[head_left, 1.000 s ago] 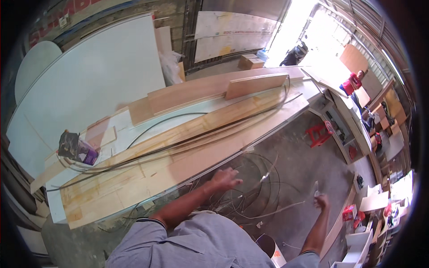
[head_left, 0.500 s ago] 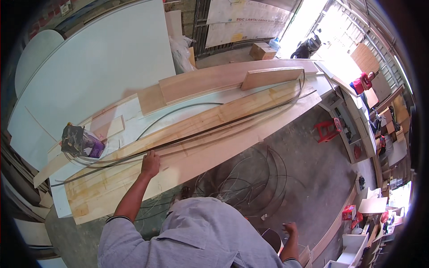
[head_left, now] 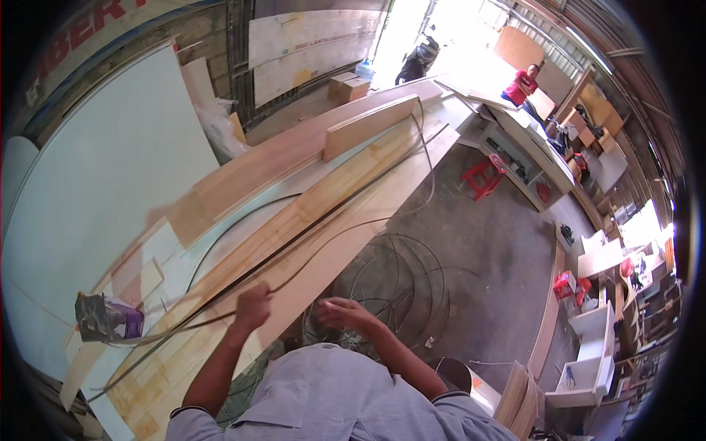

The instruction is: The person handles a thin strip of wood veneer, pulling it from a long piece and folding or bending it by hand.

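Note:
My left hand [head_left: 254, 307] is closed around a long, thin brown edging strip [head_left: 334, 239] and lifts it off the boards. The strip snakes from my fist toward the far end of the bench, sagging past the board's edge. Next to it, a dark strip [head_left: 294, 239] lies lengthwise on the yellowish wooden board [head_left: 272, 217]. My right hand [head_left: 344, 314] hovers just off the bench's near edge, fingers apart and slightly bent, with nothing seen in it. Left of my left hand sits a torn dark and purple packet [head_left: 109, 317], beside the strips' ends.
Plywood pieces [head_left: 257, 176] line the back of the bench, and a white panel [head_left: 110, 176] leans behind. Loose coiled strips [head_left: 401, 279] litter the floor. A red stool [head_left: 483, 176] and a person in red [head_left: 521, 85] are at the far right. A cylindrical bin [head_left: 471, 382] stands beside me.
My left hand has closed on the brown strip and raised it, so it now bows out over the edge. My right hand has come in from the right. The view has turned right.

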A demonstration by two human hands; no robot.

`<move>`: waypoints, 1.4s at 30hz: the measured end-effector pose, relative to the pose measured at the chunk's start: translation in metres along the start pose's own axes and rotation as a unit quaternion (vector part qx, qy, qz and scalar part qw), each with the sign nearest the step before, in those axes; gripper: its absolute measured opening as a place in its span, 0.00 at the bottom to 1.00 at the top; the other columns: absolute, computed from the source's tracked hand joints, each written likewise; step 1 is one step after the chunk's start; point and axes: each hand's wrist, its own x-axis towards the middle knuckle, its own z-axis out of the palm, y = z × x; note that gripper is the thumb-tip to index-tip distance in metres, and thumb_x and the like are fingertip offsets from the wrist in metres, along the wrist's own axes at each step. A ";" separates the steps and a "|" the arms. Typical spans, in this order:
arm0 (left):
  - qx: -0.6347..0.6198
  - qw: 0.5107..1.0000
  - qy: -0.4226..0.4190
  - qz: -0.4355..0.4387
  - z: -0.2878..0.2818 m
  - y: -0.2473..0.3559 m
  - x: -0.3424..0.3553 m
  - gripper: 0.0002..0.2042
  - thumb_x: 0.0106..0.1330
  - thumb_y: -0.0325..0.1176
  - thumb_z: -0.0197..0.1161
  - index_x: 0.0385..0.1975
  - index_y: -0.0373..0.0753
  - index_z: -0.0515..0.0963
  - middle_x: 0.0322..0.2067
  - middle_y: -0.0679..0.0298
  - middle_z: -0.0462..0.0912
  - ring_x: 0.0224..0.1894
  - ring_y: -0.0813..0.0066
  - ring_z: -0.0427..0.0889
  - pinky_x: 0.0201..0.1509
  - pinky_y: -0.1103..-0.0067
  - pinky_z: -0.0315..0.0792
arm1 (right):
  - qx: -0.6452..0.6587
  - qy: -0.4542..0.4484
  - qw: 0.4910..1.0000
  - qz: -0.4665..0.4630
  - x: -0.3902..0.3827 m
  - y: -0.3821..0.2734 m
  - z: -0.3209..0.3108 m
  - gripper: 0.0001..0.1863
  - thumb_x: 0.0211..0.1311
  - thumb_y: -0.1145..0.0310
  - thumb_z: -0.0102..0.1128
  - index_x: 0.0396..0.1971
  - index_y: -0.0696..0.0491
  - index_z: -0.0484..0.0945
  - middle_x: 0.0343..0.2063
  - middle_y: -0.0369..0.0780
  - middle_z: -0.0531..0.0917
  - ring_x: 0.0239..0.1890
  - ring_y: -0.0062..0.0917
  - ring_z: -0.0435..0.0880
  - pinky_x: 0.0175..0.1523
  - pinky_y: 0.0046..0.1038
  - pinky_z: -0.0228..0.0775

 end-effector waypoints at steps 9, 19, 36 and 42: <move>-0.102 0.992 -0.073 -0.002 -0.025 0.134 0.050 0.13 0.62 0.40 0.65 0.30 0.35 0.79 0.25 0.49 0.82 0.29 0.49 0.82 0.34 0.63 0.72 | 0.178 0.130 0.935 -0.278 0.059 -0.096 -0.054 0.08 0.70 0.69 0.49 0.38 0.57 0.77 0.32 0.40 0.82 0.37 0.29 0.81 0.44 0.29 0.72; -0.375 0.844 -0.375 -0.078 -0.062 0.098 0.019 0.14 0.71 0.42 0.58 0.32 0.35 0.77 0.18 0.68 0.76 0.18 0.82 0.74 0.22 0.81 0.69 | 0.063 0.387 0.894 -0.218 0.002 -0.241 -0.279 0.11 0.66 0.65 0.55 0.35 0.58 0.79 0.26 0.40 0.83 0.29 0.30 0.81 0.39 0.34 0.73; -0.592 0.607 -0.428 -0.313 0.133 0.241 0.208 0.09 0.72 0.31 0.49 0.44 0.32 0.69 0.32 0.56 0.76 0.28 0.68 0.77 0.28 0.78 0.73 | 0.071 0.020 0.984 -0.162 -0.099 -0.079 0.025 0.23 0.64 0.60 0.62 0.52 0.59 0.72 0.32 0.37 0.83 0.24 0.21 0.80 0.30 0.22 0.71; -0.486 0.719 -0.491 -0.073 0.078 0.218 0.179 0.33 0.73 0.59 0.45 0.68 0.39 0.60 0.48 0.58 0.78 0.46 0.71 0.77 0.51 0.75 0.71 | 0.239 0.162 0.924 -0.252 -0.091 -0.110 -0.040 0.12 0.70 0.70 0.53 0.49 0.57 0.73 0.36 0.39 0.83 0.26 0.20 0.79 0.31 0.21 0.73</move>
